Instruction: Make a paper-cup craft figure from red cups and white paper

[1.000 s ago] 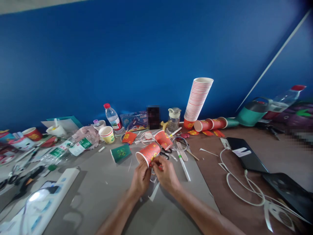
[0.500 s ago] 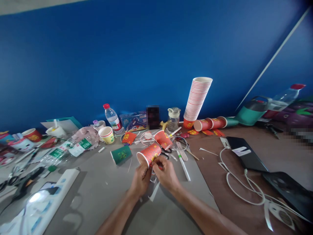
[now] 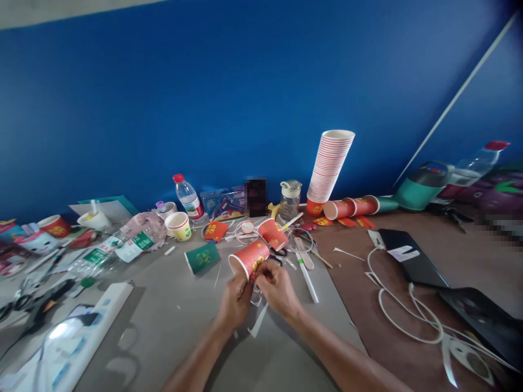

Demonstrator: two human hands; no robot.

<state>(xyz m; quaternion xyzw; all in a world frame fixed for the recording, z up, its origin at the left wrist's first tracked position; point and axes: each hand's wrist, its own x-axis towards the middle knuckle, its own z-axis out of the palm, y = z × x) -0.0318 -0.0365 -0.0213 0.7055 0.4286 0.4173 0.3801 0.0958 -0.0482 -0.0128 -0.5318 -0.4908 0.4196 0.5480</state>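
A red patterned paper cup (image 3: 250, 257) lies tilted on its side in front of me, its white-rimmed mouth facing left. My left hand (image 3: 236, 296) is closed on the cup near its rim. On the cup's near side, my right hand (image 3: 277, 283) is closed, its fingertips pinched together against it; a small red bit shows between the two hands, too hidden to name. Just behind are a cut red cup piece (image 3: 272, 234) and black scissor handles (image 3: 278, 253). A green paper cup (image 3: 202, 258) lies to the left, and a white paper strip (image 3: 258, 321) lies below my hands.
A tall stack of paper cups (image 3: 330, 166) stands at the back, beside a glass jar (image 3: 290, 201). Cups joined in a row (image 3: 353, 207) lie right of it. A power strip (image 3: 93, 332) and plastic bottles (image 3: 139, 245) are at left; phones (image 3: 412, 258) and cables at right.
Hardly anything differs. Both hands stay at the red cup, with only a very slight shift of the right fingers.
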